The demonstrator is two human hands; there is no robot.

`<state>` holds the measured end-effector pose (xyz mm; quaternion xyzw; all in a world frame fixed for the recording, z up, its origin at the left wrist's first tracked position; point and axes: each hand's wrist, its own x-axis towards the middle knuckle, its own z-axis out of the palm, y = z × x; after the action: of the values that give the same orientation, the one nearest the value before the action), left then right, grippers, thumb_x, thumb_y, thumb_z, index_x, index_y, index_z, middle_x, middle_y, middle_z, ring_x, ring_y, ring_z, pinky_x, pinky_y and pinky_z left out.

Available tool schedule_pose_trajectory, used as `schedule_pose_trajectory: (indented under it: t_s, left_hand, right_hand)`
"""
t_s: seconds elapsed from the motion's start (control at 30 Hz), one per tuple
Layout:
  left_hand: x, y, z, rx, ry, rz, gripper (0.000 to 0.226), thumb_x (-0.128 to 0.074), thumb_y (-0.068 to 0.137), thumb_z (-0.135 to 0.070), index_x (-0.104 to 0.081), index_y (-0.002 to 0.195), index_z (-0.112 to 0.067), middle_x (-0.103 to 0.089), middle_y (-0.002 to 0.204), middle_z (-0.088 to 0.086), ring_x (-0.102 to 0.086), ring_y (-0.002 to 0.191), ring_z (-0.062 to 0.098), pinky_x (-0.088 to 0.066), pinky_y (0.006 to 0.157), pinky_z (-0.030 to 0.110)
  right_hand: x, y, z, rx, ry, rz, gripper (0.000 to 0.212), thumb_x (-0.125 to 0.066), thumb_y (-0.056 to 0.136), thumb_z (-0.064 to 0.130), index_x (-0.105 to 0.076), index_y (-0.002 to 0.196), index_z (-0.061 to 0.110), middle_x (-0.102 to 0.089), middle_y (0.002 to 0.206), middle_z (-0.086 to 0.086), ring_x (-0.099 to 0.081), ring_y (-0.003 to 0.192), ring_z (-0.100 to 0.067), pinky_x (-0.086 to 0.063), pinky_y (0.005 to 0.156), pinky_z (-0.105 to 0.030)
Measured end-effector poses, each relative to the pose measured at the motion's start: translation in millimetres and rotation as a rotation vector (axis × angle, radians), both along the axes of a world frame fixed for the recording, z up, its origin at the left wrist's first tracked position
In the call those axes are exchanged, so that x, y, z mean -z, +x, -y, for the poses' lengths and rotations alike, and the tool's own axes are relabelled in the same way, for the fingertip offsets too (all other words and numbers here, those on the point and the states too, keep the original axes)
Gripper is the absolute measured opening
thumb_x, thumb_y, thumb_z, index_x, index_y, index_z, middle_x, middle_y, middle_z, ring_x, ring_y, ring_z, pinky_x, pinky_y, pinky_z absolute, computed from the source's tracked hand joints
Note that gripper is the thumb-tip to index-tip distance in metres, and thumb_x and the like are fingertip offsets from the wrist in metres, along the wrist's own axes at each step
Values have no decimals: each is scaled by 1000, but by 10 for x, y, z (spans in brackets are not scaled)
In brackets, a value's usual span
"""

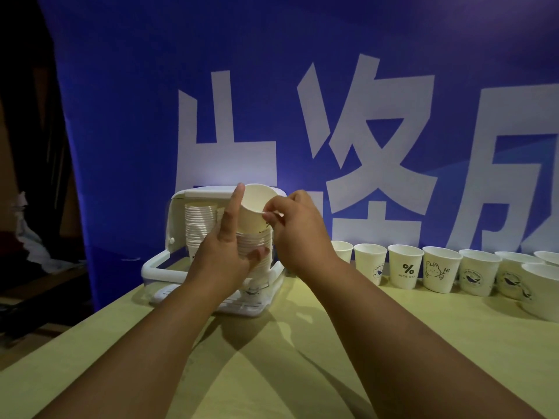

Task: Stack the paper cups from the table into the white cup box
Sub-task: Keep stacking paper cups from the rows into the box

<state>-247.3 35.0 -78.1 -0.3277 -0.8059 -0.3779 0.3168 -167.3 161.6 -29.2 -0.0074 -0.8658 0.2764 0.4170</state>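
A blue banner (272, 71) bearing large white characters (363, 152) is noted behind; crumpled white cloth (25, 234) is observed at left.

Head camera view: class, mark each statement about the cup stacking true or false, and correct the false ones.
1. The right hand pinches the rim of a tilted paper cup. True.
2. The white cup box is empty. False: two cup stacks stand inside it.
3. A row of loose cups stands on the table, right of the box. True.
4. The left hand lies flat on the table. False: it is raised at the stack, index finger straight up.
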Motion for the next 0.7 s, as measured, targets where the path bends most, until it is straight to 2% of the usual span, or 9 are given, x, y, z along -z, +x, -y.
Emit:
schedule_pose_trajectory:
  t_s: [0.1,0.2,0.27,0.33,0.4,0.5,0.6,0.7]
  left_hand:
    - [-3,-7,9,15,4,18,110,-82,84,-37,2,152,-60,-43,155,2,-57,127,25,-57,97,52]
    - [19,-40,1,-21,23,29,92,-81,83,-45,-24,155,-41,-44,151,-6,-52,128,21,-55,99,48]
    - [30,-43,-3,-36,19,31,84,-80,83,-44,-35,153,-31,-43,149,-7,-52,127,19,-55,99,45]
    - [29,-47,-2,-42,14,51,81,-80,85,-41,-38,153,-26,-43,148,-5,-51,127,19,-54,100,41]
    - [22,-53,9,-43,12,76,77,-77,88,-40,-39,154,-25,-45,147,-4,-51,127,20,-54,99,41]
    - [26,-57,32,-22,31,106,63,-62,98,-45,-40,154,-28,-48,147,-3,-52,127,20,-55,99,44]
    - [33,-54,61,-41,42,136,50,-39,104,-54,-44,149,-34,-56,143,-2,-56,121,21,-58,94,49]
    - [27,-65,66,-49,49,155,48,-33,104,-56,-46,145,-34,-61,136,-1,-60,115,21,-61,88,48]
  right_hand:
    - [35,-35,2,8,-9,28,20,-57,99,28,-64,118,26,-53,118,3,-50,97,-10,-40,79,-21]
    - [49,-41,-20,-19,-65,30,36,-58,99,20,-55,133,28,-56,130,3,-56,105,-12,-40,81,-21]
    - [99,-41,-38,-23,-24,109,48,-62,95,11,-53,139,27,-57,134,1,-59,112,-18,-47,87,-25]
    - [179,-54,-48,-25,24,218,62,-66,90,1,-49,144,27,-56,137,-2,-59,117,-22,-52,97,-36]
    - [244,-71,-57,-38,13,268,72,-66,87,-3,-43,148,29,-54,140,-4,-57,120,-23,-51,100,-41]
    - [272,-71,-84,-84,-56,247,69,-64,91,1,-41,148,32,-52,143,-3,-55,123,-23,-49,98,-35]
    - [287,-61,-100,-150,-94,259,67,-60,95,4,-37,149,34,-53,143,-2,-55,122,-23,-49,88,-27]
    - [316,-73,-90,-192,-115,284,71,-60,94,4,-30,151,35,-53,142,-3,-57,120,-23,-49,80,-24]
